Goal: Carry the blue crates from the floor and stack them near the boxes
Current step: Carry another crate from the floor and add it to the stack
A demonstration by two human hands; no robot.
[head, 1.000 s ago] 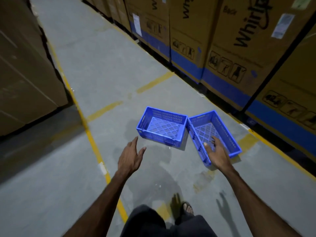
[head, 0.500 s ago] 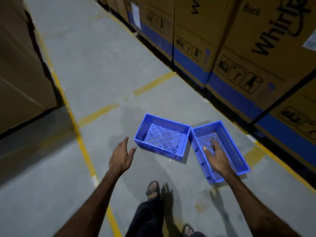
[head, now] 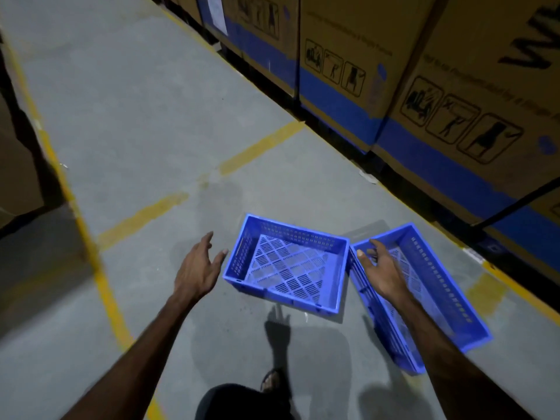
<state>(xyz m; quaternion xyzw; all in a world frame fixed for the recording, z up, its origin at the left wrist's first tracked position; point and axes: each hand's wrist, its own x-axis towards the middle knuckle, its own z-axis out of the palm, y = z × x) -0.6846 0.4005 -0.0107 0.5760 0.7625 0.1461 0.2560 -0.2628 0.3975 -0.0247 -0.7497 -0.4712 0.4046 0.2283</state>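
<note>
Two blue crates sit on the grey floor (head: 145, 122) just ahead of the person, near the row of boxes (head: 454, 95) along the right; neither is lifted or stacked yet. The left crate (head: 288, 265) lies squarely between the two outstretched arms, its long axis running left to right, with a slotted handle in its left end wall; the right crate (head: 439, 295) touches or nearly touches it at the far corner and runs near to far, angled toward the boxes.

The left hand (head: 197, 268) hangs just beside the left crate's left end, fingers spread and lightly bent, holding nothing and apparently not yet touching the wall. The right hand (head: 381, 271) hovers over the right crate's left rim, close to the gap between the crates, fingers relaxed and parted, also empty; whether it grazes that rim cannot be told.

Judging by this, the left crate is the one framed for a two-handed lift; the left hand is nearer its grip, while the right must come across to the crate's right end.
</note>
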